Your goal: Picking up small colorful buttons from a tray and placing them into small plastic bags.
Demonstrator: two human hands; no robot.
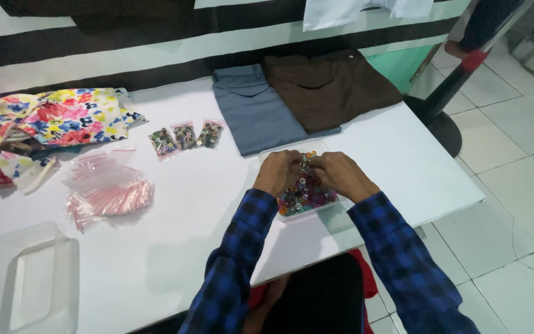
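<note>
My left hand [277, 172] and my right hand [341, 174] meet over a clear plastic tray [296, 214] full of small colourful beads or buttons [304, 195] on the white table [174, 247]. The fingers of both hands pinch together at a few of the small pieces above the tray. What exactly sits between the fingertips is too small to make out. Both arms wear blue and black checked sleeves.
Three small zip bags filled with pieces [185, 137] lie behind the tray. A heap of empty zip bags [107, 188] lies to the left, a clear empty container [26, 281] at the front left. Floral cloth [50, 117], grey [254, 111] and brown [329, 86] folded garments sit at the back.
</note>
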